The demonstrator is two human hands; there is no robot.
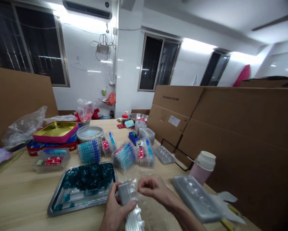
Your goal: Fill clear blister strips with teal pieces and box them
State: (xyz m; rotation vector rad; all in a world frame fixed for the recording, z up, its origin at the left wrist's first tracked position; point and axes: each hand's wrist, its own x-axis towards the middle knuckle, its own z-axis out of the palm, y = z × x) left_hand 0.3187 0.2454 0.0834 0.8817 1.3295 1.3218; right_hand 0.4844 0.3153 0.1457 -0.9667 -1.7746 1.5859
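Note:
My left hand (116, 208) grips a ribbed clear plastic blister tray (131, 205) that runs down past the bottom of the picture. My right hand (155, 191) is curled just to its right, fingers bunched against a thin transparent plastic film (146, 208). Whether those fingers pinch the film is hard to tell. Left of the hands lies a steel tray (58, 189) heaped with dark teal moulded pieces (89, 176). To the right, a grey-tinted plastic tray pack (196, 199) rests on the wooden table (18, 205).
Stacks of clear containers with blue parts (124, 157) crowd the table's middle. A pink-and-gold tin (56, 131), plastic bags and a steel basin (139, 116) stand behind them. A pink flask (203, 166) stands at right, before tall cardboard panels (240, 134).

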